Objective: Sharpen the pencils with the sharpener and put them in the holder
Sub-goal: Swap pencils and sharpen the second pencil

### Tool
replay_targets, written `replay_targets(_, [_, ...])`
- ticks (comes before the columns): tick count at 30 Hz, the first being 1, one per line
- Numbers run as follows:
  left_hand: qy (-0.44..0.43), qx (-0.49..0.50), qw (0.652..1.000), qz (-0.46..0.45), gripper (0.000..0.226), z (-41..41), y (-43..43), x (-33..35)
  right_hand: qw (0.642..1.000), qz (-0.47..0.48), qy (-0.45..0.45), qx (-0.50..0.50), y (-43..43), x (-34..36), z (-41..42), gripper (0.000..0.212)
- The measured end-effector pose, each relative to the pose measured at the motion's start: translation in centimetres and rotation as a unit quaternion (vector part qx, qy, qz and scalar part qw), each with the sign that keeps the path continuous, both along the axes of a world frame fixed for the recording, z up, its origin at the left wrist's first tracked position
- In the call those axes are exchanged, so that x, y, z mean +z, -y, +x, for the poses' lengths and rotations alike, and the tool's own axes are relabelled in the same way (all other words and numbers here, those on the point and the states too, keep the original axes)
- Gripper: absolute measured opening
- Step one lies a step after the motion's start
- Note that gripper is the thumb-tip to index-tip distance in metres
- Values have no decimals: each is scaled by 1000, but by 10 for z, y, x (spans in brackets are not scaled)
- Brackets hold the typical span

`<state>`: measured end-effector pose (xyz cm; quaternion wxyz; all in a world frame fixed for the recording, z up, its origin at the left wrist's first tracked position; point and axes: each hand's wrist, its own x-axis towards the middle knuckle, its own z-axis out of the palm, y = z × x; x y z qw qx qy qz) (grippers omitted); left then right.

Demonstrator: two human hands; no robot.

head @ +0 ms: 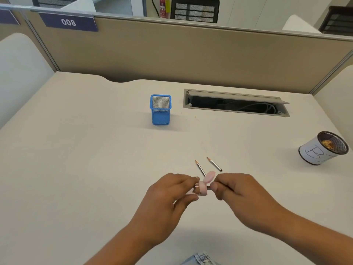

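My left hand (172, 190) grips a small pink sharpener (202, 189) with its lid flipped up. My right hand (236, 190) pinches a pencil (208, 187) whose tip goes into the sharpener; most of its shaft is hidden by my fingers. Two short grey pencils lie on the white desk just beyond my hands, one (200, 167) partly behind the sharpener lid, the other (214, 164) to its right, both with points facing away. A blue mesh holder (160, 109) stands upright farther back, centre; nothing shows above its rim.
A round mesh cup (322, 149) wrapped in white paper, holding shavings, stands at the right. An open cable hatch (236, 103) is cut into the desk behind the holder's right. A beige partition (172, 50) closes the back.
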<state>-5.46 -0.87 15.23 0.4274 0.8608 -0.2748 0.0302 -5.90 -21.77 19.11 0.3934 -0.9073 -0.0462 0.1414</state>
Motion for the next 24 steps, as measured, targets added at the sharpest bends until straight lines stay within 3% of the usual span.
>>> replay_targets(2, [50,-2,998,22,29,-1,2,-5,968,129,-189,-100,-1,3,2,42])
replay_targets(4, [18,6,1000,-7,28,2,2,-3,968,120,-205,-82,0,6,3,44])
replay_targets(7, [-83,31,993,-74,25,5,0,3,997,47,-61,17,3,8,1,28])
replay_targets(9, [-133,31,986,-95,25,6,-2,7,993,-13,74,93,8,8,1,15])
replay_targets(12, [-191,27,973,-128,27,5,-3,12,918,-208,277,191,13,7,6,18])
replay_targets(14, [-171,46,976,-129,26,3,-2,11,908,-231,294,190,13,3,5,24])
replay_targets(16, [-100,69,985,-124,27,0,1,7,948,-171,225,148,6,5,2,31])
replay_targets(19, [53,54,994,-85,30,-2,5,-2,999,-32,30,31,0,8,0,42])
replay_targets(22, [135,32,989,-53,28,-5,9,-10,963,132,-225,-65,3,19,3,44])
replay_targets(24, [101,40,992,-65,28,-4,9,-10,963,132,-230,-39,3,21,5,49])
